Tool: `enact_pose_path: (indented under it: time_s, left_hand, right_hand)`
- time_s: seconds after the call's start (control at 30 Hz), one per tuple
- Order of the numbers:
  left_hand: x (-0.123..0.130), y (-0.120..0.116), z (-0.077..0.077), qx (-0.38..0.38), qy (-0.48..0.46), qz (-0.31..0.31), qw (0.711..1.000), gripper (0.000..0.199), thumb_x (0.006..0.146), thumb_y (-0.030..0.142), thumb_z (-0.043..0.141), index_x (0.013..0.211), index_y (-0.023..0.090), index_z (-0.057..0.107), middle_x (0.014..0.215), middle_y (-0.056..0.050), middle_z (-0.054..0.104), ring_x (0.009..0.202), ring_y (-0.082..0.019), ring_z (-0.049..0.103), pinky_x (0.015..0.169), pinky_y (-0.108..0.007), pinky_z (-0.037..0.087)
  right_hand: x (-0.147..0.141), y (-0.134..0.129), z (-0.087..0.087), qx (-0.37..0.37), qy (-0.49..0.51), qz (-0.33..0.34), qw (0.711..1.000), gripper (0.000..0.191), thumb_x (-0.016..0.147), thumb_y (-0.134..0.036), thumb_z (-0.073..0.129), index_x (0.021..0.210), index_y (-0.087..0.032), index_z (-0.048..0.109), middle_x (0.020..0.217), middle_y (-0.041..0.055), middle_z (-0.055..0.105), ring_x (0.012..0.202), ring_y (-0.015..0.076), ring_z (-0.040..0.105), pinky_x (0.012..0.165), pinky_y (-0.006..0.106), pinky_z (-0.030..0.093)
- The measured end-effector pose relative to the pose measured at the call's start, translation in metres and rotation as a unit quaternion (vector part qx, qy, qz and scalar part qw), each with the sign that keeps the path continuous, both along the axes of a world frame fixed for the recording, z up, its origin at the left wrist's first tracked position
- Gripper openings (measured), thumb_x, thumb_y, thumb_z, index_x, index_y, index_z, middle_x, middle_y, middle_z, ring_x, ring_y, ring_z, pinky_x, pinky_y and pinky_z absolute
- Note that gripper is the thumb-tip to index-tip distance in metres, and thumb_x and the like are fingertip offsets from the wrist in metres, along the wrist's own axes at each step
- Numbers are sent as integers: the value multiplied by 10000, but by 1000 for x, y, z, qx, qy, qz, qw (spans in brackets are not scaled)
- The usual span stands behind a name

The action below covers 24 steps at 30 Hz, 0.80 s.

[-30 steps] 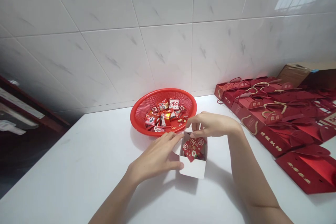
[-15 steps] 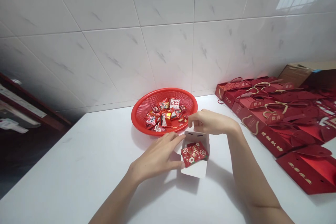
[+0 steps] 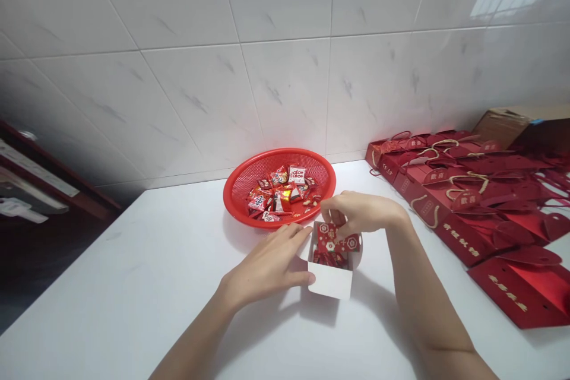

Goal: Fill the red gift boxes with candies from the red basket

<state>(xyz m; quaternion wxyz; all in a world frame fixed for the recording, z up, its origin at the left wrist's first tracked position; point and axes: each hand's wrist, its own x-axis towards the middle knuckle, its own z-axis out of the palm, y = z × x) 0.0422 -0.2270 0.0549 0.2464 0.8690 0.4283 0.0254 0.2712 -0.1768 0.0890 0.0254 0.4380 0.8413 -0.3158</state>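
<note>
An open small box (image 3: 330, 282), white inside, stands in front of me with its front flap folded outward. My left hand (image 3: 271, 258) steadies its left side, thumb at the flap and fingers along the wall. With my right hand (image 3: 350, 214) I pinch a red printed packet (image 3: 338, 243) with white flower patterns, over the back part of the box. Beneath that packet, more red wrapped sweets (image 3: 329, 258) lie inside. Just behind stands a red plastic basket (image 3: 240, 175) with several wrapped sweets (image 3: 280, 199) in it.
Rows of red gift boxes (image 3: 467, 237) with rope handles fill the right side of the white table (image 3: 146, 273). A cardboard box (image 3: 503, 124) is behind them at the tiled wall (image 3: 285, 83). Dark shelving (image 3: 48, 184) stands beyond the left edge.
My right hand has come from the box's back edge onto the red packet. The packet has shifted back and to the right, uncovering sweets below. My left hand stays put.
</note>
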Motion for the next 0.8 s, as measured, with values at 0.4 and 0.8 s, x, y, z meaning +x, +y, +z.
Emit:
enact_pose_path:
  time_s: [0.4,0.8]
  left_hand:
    - [0,-1,0,1,-11,-1,1000,675,858,458,665,1469,235,484,1446,-126,560,1326,-367,506,1014,-478,486]
    - [-1,-3,-2,12,-22,0,1000,722,874,443,657,1528,267,408,1347,-111,602,1211,-321,563,978,-446,499]
  right_hand:
    - [-12,2,-12,45,-33,14,998,121,728,-107,685,800,-173,614,867,33,688,720,160,589,572,248,376]
    - [32,-21,4,57,55,-5,997,98,865,-259,653,919,-178,664,931,59,716,839,198,654,692,268,457]
